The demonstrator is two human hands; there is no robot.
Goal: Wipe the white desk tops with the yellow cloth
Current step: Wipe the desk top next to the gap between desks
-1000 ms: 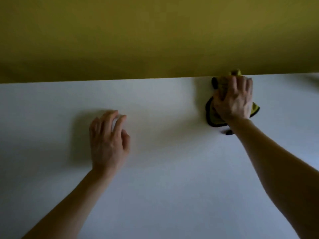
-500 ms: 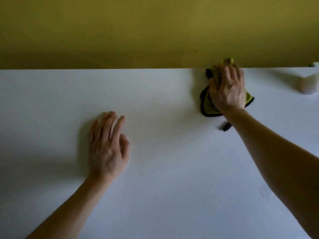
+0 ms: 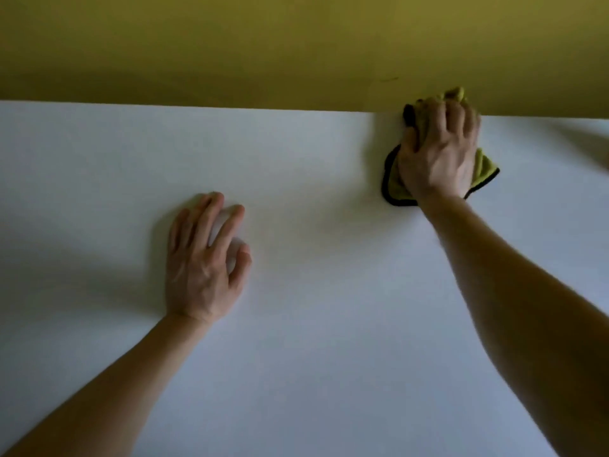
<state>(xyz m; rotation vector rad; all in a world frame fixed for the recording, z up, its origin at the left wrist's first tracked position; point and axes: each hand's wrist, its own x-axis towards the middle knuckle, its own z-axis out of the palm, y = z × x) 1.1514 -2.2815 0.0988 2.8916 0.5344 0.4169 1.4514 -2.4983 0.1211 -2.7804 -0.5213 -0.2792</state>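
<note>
Two hands on the white desk top (image 3: 329,341) here, and we'd say each has its own job. Our left hand (image 3: 204,258) lies flat near the middle of the desk, fingers loosely spread and holding nothing. Our guess is it's just a brace so we can lean in and reach the back.

Our right hand (image 3: 438,153) is out at the far edge, toward the far right corner. Its fingers are curled over the bunched yellow cloth (image 3: 483,166), pressing it down onto the surface. Bunching it up like that probably gives a firmer pad to push with, and working tight against the yellow wall (image 3: 296,44) looks like we're catching the strip along the back edge.

As for how the cloth lies: its long axis runs roughly near-to-far, same line as our forearm. The black-hemmed end sticks out by the wrist on both sides, and the other end points at the wall, a small tuft poking past the fingertips over the far edge. Can't tell if that tuft actually touches the wall.

Most of the desk is left to wipe, we reckon.
</note>
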